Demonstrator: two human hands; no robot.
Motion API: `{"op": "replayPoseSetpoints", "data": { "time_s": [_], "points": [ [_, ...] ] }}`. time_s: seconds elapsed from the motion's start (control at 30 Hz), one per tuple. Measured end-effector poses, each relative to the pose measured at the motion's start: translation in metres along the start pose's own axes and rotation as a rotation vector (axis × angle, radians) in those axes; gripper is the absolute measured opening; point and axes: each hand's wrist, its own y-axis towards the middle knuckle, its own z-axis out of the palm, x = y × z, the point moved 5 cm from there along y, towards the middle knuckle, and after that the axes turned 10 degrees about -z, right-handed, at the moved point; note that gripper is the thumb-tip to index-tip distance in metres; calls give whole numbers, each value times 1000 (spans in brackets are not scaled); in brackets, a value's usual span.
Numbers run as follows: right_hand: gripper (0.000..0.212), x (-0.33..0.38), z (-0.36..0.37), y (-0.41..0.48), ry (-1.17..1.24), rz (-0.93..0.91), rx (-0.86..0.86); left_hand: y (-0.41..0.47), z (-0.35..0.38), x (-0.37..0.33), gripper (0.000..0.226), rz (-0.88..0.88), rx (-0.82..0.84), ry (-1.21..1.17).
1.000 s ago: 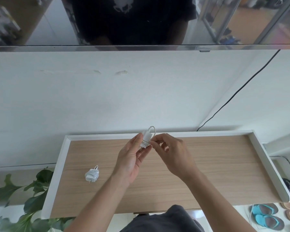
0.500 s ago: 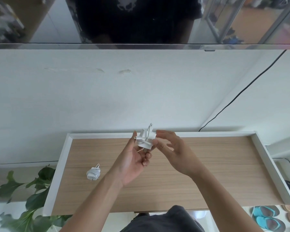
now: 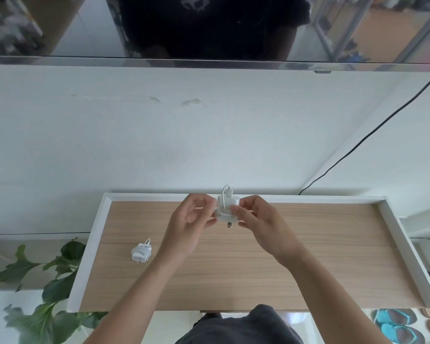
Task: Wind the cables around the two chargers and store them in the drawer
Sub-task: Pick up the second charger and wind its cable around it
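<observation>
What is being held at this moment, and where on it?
The white charger, gripped on its right side by the right hand fingers; the left hand sits at its left side, contact unclear.

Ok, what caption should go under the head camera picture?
Both hands, left and right, wrap a white charger above the open drawer; another wound charger lies inside.

Fingers of the right hand (image 3: 263, 227) hide part of the charger (image 3: 227, 207).

Bright, even daylight; soft shadows; wide-angle edge distortion; slight blur at corners.
</observation>
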Motion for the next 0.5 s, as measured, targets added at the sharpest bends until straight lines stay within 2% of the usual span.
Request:
{"op": "replayPoseSetpoints", "data": {
  "time_s": [0.1, 0.17, 0.3, 0.43, 0.5],
  "points": [
    [24, -17, 7, 6, 292, 127, -28, 4, -5, 8, 12, 25, 6, 53],
    [26, -22, 10, 7, 373, 227, 2, 7, -11, 15, 9, -23, -17, -6],
    [36, -32, 13, 8, 423, 382, 84, 5, -18, 29, 14, -112, -7, -61],
    [44, -44, 20, 10, 472, 445, 95, 4, -29, 41, 19, -156, 4, -100],
    [42, -57, 24, 14, 460, 452, 64, 2, -33, 46, 24, -169, 8, -9]
  ]
}}
